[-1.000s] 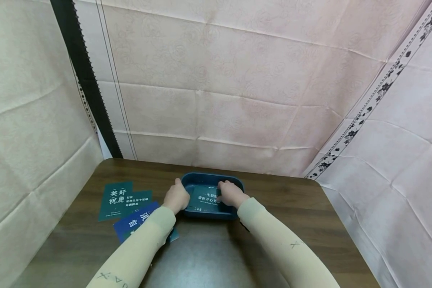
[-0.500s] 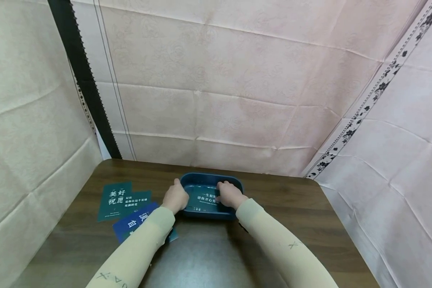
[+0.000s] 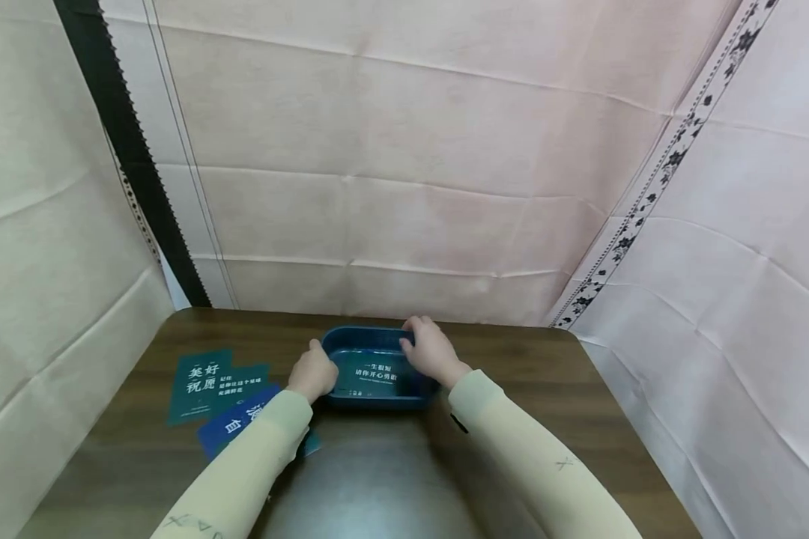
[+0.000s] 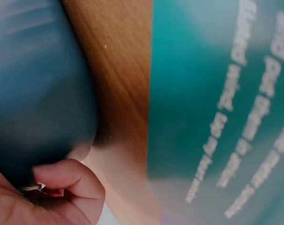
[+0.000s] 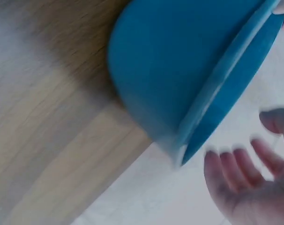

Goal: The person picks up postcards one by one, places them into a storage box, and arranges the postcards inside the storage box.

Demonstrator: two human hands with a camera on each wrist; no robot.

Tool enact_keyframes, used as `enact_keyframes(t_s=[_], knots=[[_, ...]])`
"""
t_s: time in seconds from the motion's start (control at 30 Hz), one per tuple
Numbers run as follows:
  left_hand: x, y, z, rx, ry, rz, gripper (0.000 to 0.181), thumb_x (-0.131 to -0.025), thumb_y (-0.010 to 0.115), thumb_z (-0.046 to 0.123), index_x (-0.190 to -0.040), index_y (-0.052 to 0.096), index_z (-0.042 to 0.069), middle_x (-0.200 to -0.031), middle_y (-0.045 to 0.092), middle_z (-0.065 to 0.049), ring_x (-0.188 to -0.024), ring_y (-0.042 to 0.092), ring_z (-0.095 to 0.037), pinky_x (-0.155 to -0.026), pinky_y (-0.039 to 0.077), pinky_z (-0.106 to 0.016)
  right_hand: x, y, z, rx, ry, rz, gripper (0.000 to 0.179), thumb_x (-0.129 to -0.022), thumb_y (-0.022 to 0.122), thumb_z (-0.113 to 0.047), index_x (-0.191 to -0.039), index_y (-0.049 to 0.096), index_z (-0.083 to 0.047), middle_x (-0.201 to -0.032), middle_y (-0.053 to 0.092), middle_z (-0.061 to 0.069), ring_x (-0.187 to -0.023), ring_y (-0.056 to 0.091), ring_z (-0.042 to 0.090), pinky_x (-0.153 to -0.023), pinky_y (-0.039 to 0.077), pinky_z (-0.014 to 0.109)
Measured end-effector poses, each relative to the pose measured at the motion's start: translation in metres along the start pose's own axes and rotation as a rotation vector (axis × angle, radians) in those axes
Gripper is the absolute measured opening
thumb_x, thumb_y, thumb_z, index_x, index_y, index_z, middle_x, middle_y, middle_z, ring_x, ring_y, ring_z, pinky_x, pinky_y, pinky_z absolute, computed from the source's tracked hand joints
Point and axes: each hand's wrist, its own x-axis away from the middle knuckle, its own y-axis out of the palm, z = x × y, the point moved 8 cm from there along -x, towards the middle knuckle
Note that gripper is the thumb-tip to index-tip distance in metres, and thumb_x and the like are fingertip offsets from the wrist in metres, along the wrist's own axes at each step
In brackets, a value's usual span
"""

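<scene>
A dark blue rectangular tray [image 3: 377, 403] sits near the far edge of the table, with a dark green card [image 3: 371, 385] bearing white writing lying inside it. My left hand [image 3: 313, 372] grips the tray's left rim; in the left wrist view its curled thumb and finger [image 4: 69, 180] pinch the edge. Above the tray's right end is my right hand [image 3: 433, 352], holding nothing. The right wrist view shows its fingers [image 5: 226, 171] loosely spread and apart from the tray's rim [image 5: 221, 79].
Left of the tray, several cards lie on the wooden table [image 3: 539, 434]: a green card [image 3: 190, 404], a smaller green one [image 3: 243, 374] and a blue one [image 3: 216, 434], partly covered by the left sleeve. Pale cloth [image 3: 377, 224] hangs behind the table and at both sides.
My right hand has let go of the card in the tray and lifted up toward the tray's right rim. My left hand keeps its grip. The head view has shifted slightly.
</scene>
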Motion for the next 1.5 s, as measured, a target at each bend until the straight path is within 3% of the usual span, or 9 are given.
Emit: enact_keyframes(t_s=[0.1,0.2,0.27,0.4,0.57,0.83,1.07,1.33,1.5], knots=[[0.0,-0.005,-0.005,0.012,0.024,0.012,0.066,-0.098,0.042,0.015,-0.148,0.007,-0.008,-0.102,0.058,-0.024,-0.063,0.054,-0.027,-0.056,0.044,-0.037,0.001,-0.007,0.018,-0.066,0.1,0.112,0.039,-0.096,0.061,-0.026,-0.128,0.052,-0.007,-0.122,0.05,0.011,-0.108,0.049,0.025,-0.092,0.047,0.042],[0.0,-0.009,-0.007,0.05,0.054,0.037,0.063,-0.098,0.043,0.019,-0.147,0.013,-0.009,-0.12,0.052,-0.027,-0.08,0.057,-0.032,-0.068,0.048,-0.041,0.004,-0.001,0.04,-0.154,0.221,0.14,0.05,-0.096,0.06,-0.029,-0.136,0.042,-0.004,-0.128,0.042,0.016,-0.114,0.043,0.031,-0.094,0.044,0.045],[0.0,-0.013,-0.007,0.08,0.077,0.061,0.059,-0.099,0.043,0.023,-0.144,0.021,-0.008,-0.129,0.045,-0.028,-0.092,0.054,-0.034,-0.077,0.048,-0.047,0.005,0.007,0.053,-0.212,0.293,0.117,0.056,-0.096,0.059,-0.029,-0.14,0.036,-0.003,-0.131,0.037,0.019,-0.115,0.04,0.034,-0.095,0.043,0.047],[0.002,-0.021,-0.007,0.14,0.102,0.103,0.047,-0.1,0.042,0.031,-0.133,0.036,-0.002,-0.127,0.042,-0.023,-0.102,0.05,-0.035,-0.085,0.045,-0.05,0.01,0.021,0.071,-0.3,0.375,0.053,0.059,-0.095,0.056,-0.023,-0.143,0.028,-0.002,-0.136,0.033,0.022,-0.116,0.04,0.036,-0.095,0.042,0.049],[0.01,-0.04,-0.011,0.152,0.136,0.125,0.043,-0.1,0.043,0.036,-0.129,0.041,0.003,-0.123,0.041,-0.018,-0.105,0.049,-0.034,-0.086,0.046,-0.047,0.015,0.03,0.086,-0.353,0.43,-0.009,0.055,-0.094,0.05,-0.017,-0.142,0.03,0.001,-0.14,0.035,0.024,-0.107,0.046,0.034,-0.088,0.045,0.047],[0.024,-0.06,-0.039,0.05,0.153,0.009,0.046,-0.099,0.05,0.03,-0.132,0.04,-0.001,-0.128,0.045,-0.024,-0.114,0.049,-0.04,-0.091,0.045,-0.054,0.015,0.042,0.097,-0.398,0.491,-0.101,0.057,-0.092,0.044,-0.007,-0.145,0.03,0.008,-0.143,0.04,0.024,-0.103,0.05,0.032,-0.08,0.048,0.043],[0.048,-0.065,-0.058,-0.123,0.151,-0.131,0.045,-0.094,0.062,0.027,-0.123,0.048,-0.005,-0.111,0.054,-0.022,-0.097,0.056,-0.032,-0.08,0.049,-0.051,0.007,0.042,0.093,-0.372,0.505,-0.127,0.06,-0.094,0.046,-0.004,-0.149,0.024,0.006,-0.152,0.03,0.021,-0.122,0.044,0.034,-0.098,0.043,0.051],[0.075,-0.061,-0.067,-0.288,0.145,-0.193,0.073,-0.078,0.077,0.049,-0.123,0.051,-0.003,-0.104,0.053,-0.015,-0.087,0.052,-0.027,-0.075,0.052,-0.049,0.002,0.04,0.09,-0.365,0.496,-0.129,0.063,-0.093,0.047,-0.002,-0.15,0.02,0.006,-0.153,0.027,0.022,-0.135,0.034,0.036,-0.104,0.034,0.054],[0.086,-0.053,-0.067,-0.399,0.178,-0.213,0.096,-0.061,0.085,0.056,-0.128,0.047,-0.003,-0.109,0.052,-0.018,-0.093,0.048,-0.033,-0.082,0.045,-0.058,0.0,0.049,0.089,-0.354,0.499,-0.154,0.064,-0.093,0.047,-0.002,-0.15,0.019,0.005,-0.154,0.025,0.021,-0.137,0.032,0.035,-0.105,0.034,0.053]])
